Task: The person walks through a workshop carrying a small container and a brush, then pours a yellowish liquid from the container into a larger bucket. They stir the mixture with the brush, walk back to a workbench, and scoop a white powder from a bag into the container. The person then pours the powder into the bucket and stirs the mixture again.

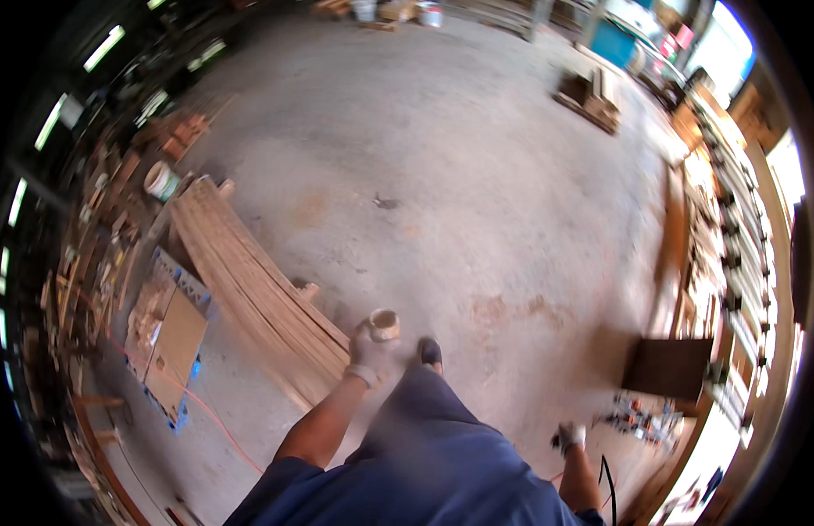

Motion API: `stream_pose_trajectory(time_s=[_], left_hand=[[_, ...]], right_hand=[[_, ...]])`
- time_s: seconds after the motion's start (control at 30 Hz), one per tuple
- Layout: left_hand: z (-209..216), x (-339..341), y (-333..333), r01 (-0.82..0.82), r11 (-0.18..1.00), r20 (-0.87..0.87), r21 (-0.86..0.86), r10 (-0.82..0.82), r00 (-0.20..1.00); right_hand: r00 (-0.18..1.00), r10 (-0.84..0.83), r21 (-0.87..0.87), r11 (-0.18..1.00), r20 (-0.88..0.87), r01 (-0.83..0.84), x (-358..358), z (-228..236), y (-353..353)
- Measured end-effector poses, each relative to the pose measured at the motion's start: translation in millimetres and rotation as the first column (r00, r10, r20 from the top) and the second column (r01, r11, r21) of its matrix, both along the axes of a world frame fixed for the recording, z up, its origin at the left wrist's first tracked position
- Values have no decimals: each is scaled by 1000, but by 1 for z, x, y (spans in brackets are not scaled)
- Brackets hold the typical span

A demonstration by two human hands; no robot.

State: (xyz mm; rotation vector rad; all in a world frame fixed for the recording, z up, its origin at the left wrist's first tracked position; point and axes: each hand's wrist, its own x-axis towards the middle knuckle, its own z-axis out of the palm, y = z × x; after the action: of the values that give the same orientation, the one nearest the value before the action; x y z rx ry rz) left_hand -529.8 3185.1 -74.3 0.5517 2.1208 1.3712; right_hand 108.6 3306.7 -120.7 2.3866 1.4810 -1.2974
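The left hand (pixel 370 351) is grasping a cup (pixel 384 327), apparently lifted, not yet set down; boards (pixel 249 279) are lying toward ten o'clock. The right hand (pixel 571 436) is hanging, grip unclear.

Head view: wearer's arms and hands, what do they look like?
Left hand: pale grey glove, lighter cuff. Right hand: pale glove, darker toward the fingers. Short navy sleeves, bare forearms. Markings: too blurred to tell.
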Motion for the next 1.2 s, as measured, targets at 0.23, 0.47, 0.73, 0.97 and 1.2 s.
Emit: stream_pose_trajectory(time_s=[0.23, 0.47, 0.73, 0.97, 1.2], left_hand=[[96, -97, 137, -70, 993, -101, 92, 80, 992], [32, -198, 205, -282, 959, -67, -11, 280, 957], [-59, -219, 169, -663, 739, -60, -118, 661, 748], [-96, -157, 170, -789, 418, 194, -451, 908, 370], [-88, -261, 247, -433, 493, 333, -755, 856, 395]], right_hand=[[983, -185, -138, 973, 7, 184, -157, 46, 108], [999, -11, -71, 997, 48, 14, -301, 28, 294], [989, 132, -160, 977, -64, -141, -457, -59, 589], [842, 389, 113, 920, -374, -375, -749, -29, 777], [744, 555, 149, 827, -373, -542, -936, -2, 808]])
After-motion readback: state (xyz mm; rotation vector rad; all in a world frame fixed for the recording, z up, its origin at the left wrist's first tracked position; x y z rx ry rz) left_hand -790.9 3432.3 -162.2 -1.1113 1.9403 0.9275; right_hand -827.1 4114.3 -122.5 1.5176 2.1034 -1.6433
